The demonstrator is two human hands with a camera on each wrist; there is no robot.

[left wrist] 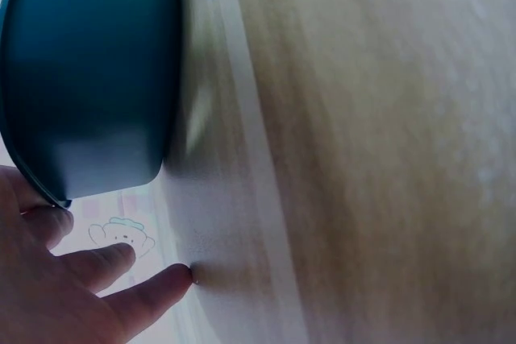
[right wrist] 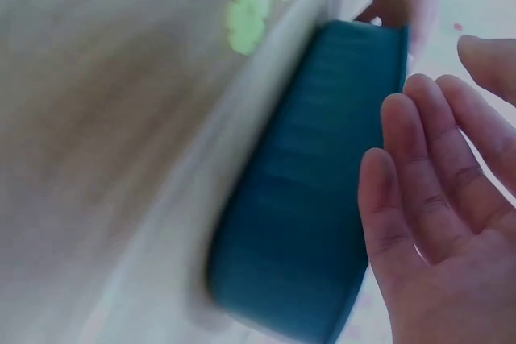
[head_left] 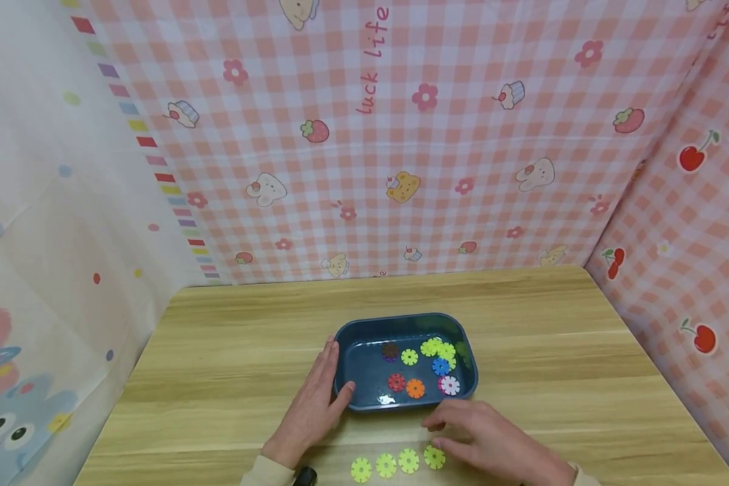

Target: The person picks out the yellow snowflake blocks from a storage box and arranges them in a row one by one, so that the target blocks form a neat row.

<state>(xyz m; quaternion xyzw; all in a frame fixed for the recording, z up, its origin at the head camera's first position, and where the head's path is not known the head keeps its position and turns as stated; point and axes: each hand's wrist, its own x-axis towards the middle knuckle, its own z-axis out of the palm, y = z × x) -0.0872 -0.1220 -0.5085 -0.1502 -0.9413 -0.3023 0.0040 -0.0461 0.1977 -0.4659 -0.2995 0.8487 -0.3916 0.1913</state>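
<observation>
A dark blue rectangular tray (head_left: 373,405) stands on the table with several small notched plastic discs in it, among them an orange disc (head_left: 416,389), a blue disc (head_left: 441,366) and a white disc (head_left: 450,385). My left hand (head_left: 310,405) rests against the tray's left end, fingers fairly straight along its outside and thumb at the front rim. Just in front of the tray, my right hand (head_left: 486,435) hovers with loosely bent fingers and nothing in them. Its thumb overlaps the edge of a yellow-green disc (head_left: 434,457), the rightmost of a row lying on the table.
Other yellow-green discs (head_left: 385,466) continue the row leftward near the table's front edge. Behind the wooden table (head_left: 243,337) hangs a pink checked cloth (head_left: 352,162). Cloth walls also stand at left and right. A black band (head_left: 306,476) shows near the left sleeve.
</observation>
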